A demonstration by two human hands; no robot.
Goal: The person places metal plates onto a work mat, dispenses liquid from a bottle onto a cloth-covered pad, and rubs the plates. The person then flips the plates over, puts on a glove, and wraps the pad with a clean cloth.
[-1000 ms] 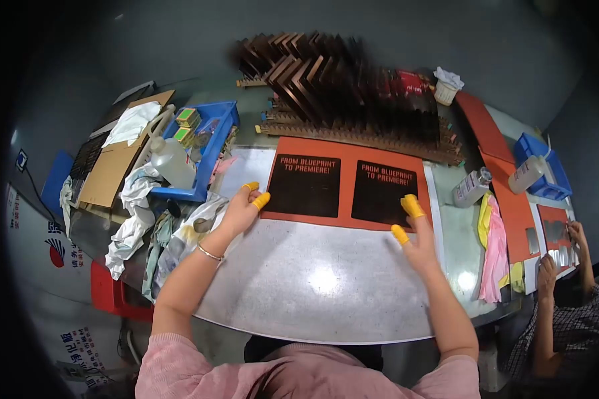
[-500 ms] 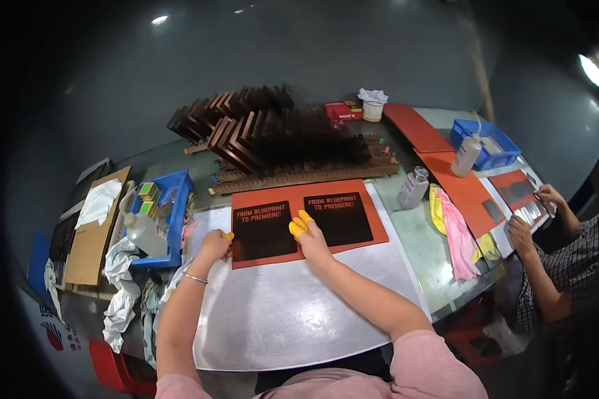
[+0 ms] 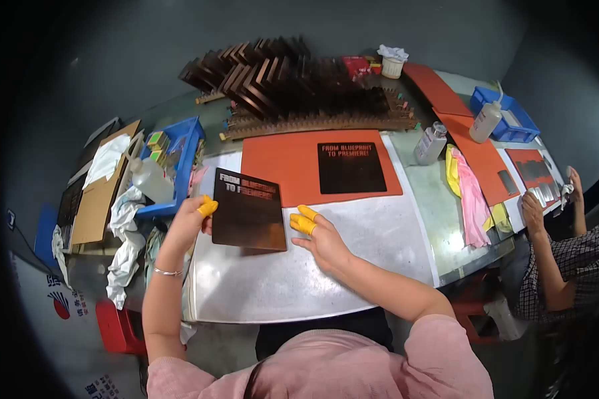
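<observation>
Dark lettered panel (image 3: 249,216) held up, tilted, above pale sheet (image 3: 363,266), just in front of orange mat (image 3: 279,156). Gripped at its left edge by left hand (image 3: 190,221), thumb over the front; probably edge-held, with yellow finger covers (image 3: 207,206) on, to leave lettering (image 3: 247,186) visible and limit smudging. Just beside opposite edge, right hand (image 3: 327,241), fingers spread, gripping nothing, likely there for steadying; contact too close to call. Second panel (image 3: 353,174) flat on mat's right half. Beyond, crowding the far side: toothed rack (image 3: 313,124) and leaning dark pieces (image 3: 266,78). Leftward, blue bin (image 3: 198,138), crumpled cloth (image 3: 124,233). Rightward, metal bottle (image 3: 430,145), pink cloth (image 3: 469,206), co-worker's hands (image 3: 532,211).
</observation>
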